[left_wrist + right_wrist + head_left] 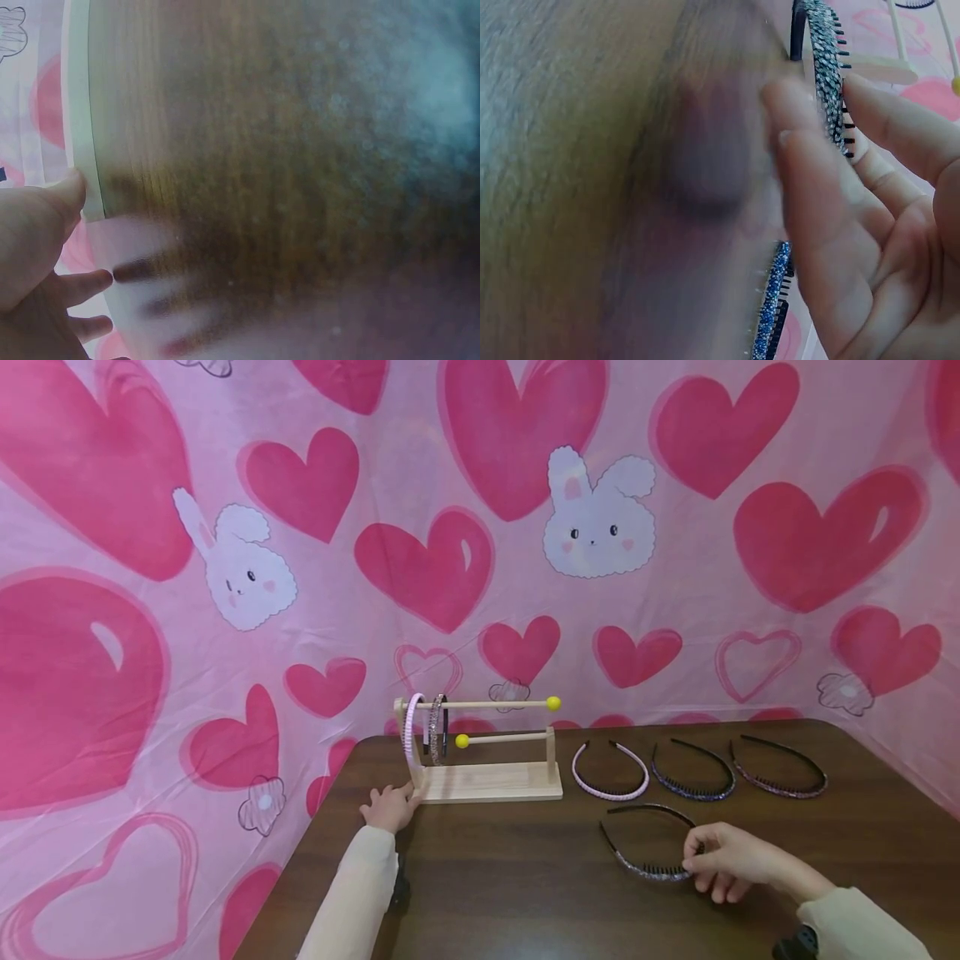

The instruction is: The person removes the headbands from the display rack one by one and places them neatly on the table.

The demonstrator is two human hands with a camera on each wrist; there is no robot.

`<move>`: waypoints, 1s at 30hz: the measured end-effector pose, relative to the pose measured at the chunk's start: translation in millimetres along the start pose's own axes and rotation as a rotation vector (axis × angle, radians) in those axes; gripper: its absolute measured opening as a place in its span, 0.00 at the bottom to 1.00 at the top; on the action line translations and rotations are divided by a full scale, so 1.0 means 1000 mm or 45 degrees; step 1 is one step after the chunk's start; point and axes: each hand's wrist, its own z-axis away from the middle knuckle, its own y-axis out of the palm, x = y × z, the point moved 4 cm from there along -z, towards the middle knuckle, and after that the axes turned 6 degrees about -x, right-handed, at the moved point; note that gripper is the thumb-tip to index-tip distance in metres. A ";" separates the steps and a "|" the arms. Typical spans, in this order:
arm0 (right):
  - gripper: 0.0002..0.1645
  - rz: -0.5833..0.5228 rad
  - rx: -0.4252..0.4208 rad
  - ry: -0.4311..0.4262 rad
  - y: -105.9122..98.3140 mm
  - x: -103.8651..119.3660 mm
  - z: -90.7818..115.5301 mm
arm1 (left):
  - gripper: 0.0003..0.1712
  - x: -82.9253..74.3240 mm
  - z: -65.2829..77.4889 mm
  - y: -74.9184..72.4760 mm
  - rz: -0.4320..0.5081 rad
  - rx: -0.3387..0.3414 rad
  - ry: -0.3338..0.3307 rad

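A silver-glitter headband (651, 873) with black comb teeth is pinched between thumb and fingers of my right hand (723, 860), on or just over the front right of the table. The right wrist view shows the same glitter headband (826, 71) between the fingertips. My left hand (392, 808) rests on the table at the left end of a wooden headband stand (487, 783). Its thumb touches the edge of the stand's base (84, 112) in the left wrist view, the other fingers spread. On the stand's upper rod hang a pink headband (409, 727), a glittery headband (435, 727) and a dark one.
Behind the right hand lie a pink headband (611, 795), a blue-glitter headband (693, 793) and a reddish-glitter headband (783, 790) in a row. The stand's lower rod (506, 738) ends in a yellow ball. A pink heart-print cloth (517, 585) hangs behind the table (510, 877).
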 end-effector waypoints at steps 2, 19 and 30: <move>0.08 0.011 0.010 0.000 0.001 0.000 0.000 | 0.27 0.000 0.000 0.000 0.006 0.000 0.000; 0.10 0.183 0.063 -0.184 0.027 0.006 -0.013 | 0.27 0.001 -0.002 0.002 0.006 -0.002 0.000; 0.11 0.282 0.013 -0.222 0.045 0.015 -0.026 | 0.27 0.000 -0.002 0.001 0.010 0.009 -0.007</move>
